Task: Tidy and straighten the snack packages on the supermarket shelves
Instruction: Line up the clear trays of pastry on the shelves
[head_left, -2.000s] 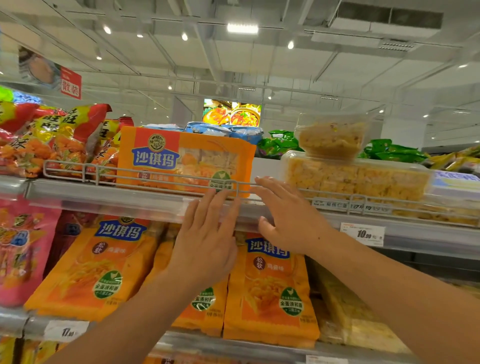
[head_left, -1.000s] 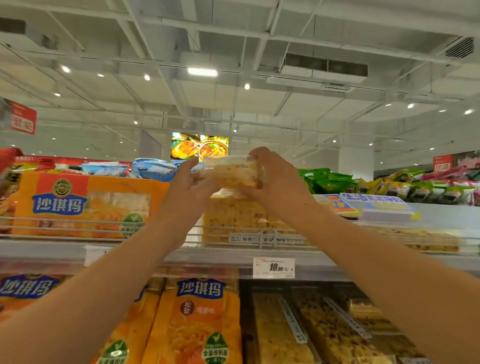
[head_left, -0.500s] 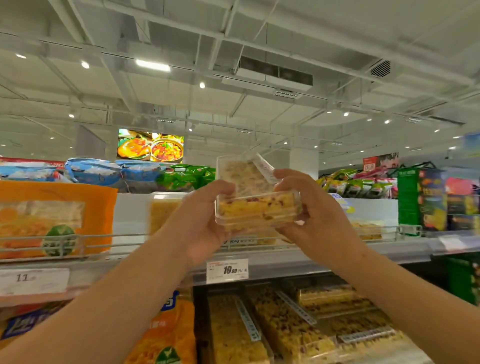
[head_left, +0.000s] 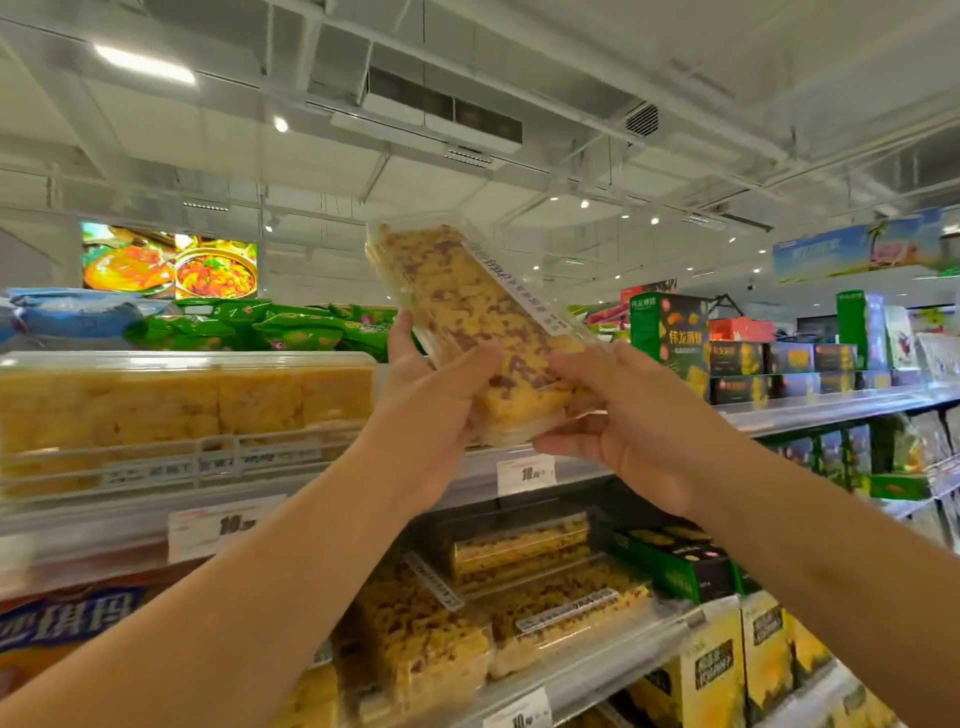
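Both the left hand and right hand hold, fingers curled around its lower end, a clear plastic box of yellow, red-flecked snack cake tilted above the upper shelf; the re-shelving step seems underway, and next it likely needs levelling and setting among matching boxes.

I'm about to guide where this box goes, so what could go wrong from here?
1. The clear snack box is tilted steeply and held only at its lower end by the left hand and right hand; that grip may let it slip or tip over.
2. The boxes on the lower shelf lie askew and stacked, so one more placed there might slide off.
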